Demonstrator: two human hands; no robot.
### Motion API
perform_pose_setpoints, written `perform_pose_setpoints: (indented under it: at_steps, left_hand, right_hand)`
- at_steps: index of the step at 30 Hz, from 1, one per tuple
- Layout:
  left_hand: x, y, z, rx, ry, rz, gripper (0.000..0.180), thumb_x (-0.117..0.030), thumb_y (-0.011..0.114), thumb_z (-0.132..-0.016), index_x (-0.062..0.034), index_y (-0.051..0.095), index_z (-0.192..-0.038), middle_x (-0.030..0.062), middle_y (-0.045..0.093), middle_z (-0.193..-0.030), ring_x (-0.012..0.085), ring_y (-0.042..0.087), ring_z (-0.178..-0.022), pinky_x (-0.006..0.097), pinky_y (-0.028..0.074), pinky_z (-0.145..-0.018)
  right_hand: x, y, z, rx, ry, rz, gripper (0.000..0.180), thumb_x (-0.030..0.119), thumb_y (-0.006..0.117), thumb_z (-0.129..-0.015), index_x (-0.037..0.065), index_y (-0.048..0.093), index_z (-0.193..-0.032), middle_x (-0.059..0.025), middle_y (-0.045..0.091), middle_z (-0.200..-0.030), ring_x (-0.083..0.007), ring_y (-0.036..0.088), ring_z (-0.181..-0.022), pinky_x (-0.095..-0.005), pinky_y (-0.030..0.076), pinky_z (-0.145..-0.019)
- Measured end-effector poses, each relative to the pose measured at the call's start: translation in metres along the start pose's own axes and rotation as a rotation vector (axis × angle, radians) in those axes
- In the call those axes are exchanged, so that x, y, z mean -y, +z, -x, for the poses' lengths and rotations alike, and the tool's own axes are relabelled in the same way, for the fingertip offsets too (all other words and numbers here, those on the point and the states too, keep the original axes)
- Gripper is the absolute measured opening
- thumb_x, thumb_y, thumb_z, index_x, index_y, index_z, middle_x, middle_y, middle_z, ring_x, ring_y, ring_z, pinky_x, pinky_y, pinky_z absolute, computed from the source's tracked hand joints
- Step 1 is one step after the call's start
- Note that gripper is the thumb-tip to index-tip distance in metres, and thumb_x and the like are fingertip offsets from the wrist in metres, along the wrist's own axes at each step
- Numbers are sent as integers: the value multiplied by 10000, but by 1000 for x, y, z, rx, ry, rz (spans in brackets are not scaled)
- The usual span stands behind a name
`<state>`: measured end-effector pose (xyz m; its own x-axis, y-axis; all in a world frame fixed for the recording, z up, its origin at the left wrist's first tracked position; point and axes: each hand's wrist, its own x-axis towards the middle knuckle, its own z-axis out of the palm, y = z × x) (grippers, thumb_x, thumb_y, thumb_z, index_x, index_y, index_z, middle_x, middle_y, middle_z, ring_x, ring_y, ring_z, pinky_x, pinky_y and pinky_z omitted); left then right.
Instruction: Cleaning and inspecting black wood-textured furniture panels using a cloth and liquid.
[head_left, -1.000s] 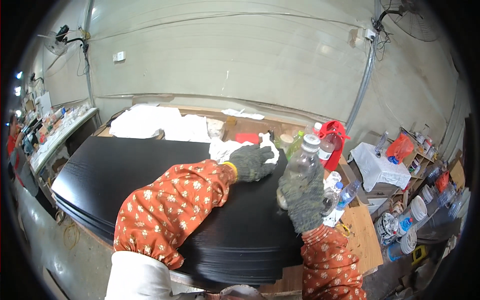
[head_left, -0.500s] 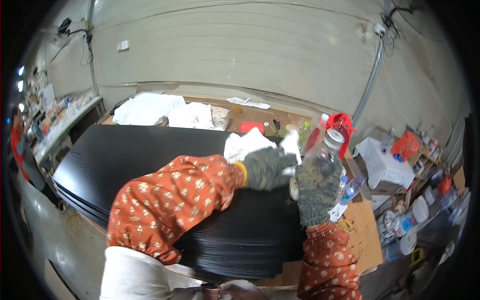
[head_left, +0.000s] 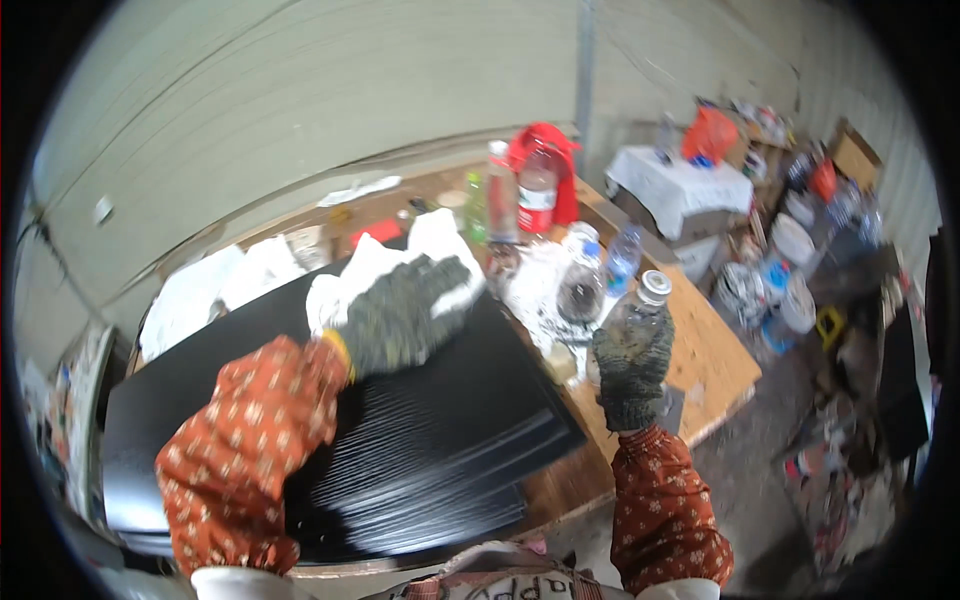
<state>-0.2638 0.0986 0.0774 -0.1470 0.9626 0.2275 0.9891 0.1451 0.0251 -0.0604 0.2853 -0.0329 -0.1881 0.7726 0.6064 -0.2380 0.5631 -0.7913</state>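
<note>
A black panel with a grained, glossy top (head_left: pixel 420 420) lies uppermost on a stack in front of me. My left hand (head_left: pixel 405 310), in a dark grey-green knit glove with a yellow cuff, is closed over a crumpled white cloth (head_left: pixel 365 265) at the panel's far right part. The cloth sticks out beyond the fingers on both sides. In a matching glove, my right hand (head_left: pixel 633 365) is wrapped round a clear plastic bottle with a white cap (head_left: pixel 654 288). It is upright over the wooden board (head_left: pixel 715 375), right of the stack; the glove hides most of its body.
Behind my right hand stand a clear bottle with dark contents (head_left: pixel 580 290), a blue-tinted bottle (head_left: pixel 624 258) and a red-labelled bottle (head_left: pixel 537 195) before a red bag (head_left: pixel 565 165). White cloths (head_left: pixel 200 295) lie along the far edge. Beyond, a white-draped table (head_left: pixel 680 190) and buckets (head_left: pixel 793 240) stand.
The view has swung to the right. My right hand has carried the bottle away from the panel stack and over the wooden board. The left hand stays at the white cloth.
</note>
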Motion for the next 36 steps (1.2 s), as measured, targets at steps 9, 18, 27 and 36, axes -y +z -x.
perform_pose_setpoints:
  at_steps: [9, 18, 27, 36]
  left_hand:
    - [132, -18, 158, -53, -514, -298, 449, -117, 557, -911, -137, 454, -1348, 155, 430, -1392, 305, 433, -1261, 375, 393, -995]
    - [127, -12, 162, 11, -377, -480, 419, -100, 464, -957, -127, 412, -1371, 138, 403, -1404, 322, 387, -1286, 434, 323, -1053]
    - [120, -10, 152, 9, -391, -479, 479, -86, 468, -930, -150, 385, -1398, 114, 331, -1465, 299, 417, -1278, 362, 382, -1018]
    - [175, 5, 128, -197, -607, 136, 465, -159, 513, -956, -35, 387, -1387, 154, 463, -1373, 245, 449, -1248, 318, 371, -1012]
  right_hand:
    - [-38, -12, 42, 122, 92, 222, 699, 185, 756, -721, -6, 407, -1296, -192, 549, -1186, -298, 554, -1098, -373, 441, -949]
    - [-120, 108, 10, 346, 70, 342, 728, 298, 715, -731, 38, 409, -1339, -229, 538, -1221, -365, 549, -1099, -416, 447, -926]
    - [-132, 120, 12, 546, 200, 191, 677, 355, 679, -764, 129, 386, -1332, -204, 610, -1110, -378, 599, -1007, -441, 470, -867]
    - [42, 16, 17, 466, -132, 123, 584, 366, 582, -869, -29, 444, -1277, -239, 564, -1162, -360, 531, -1115, -409, 377, -1003]
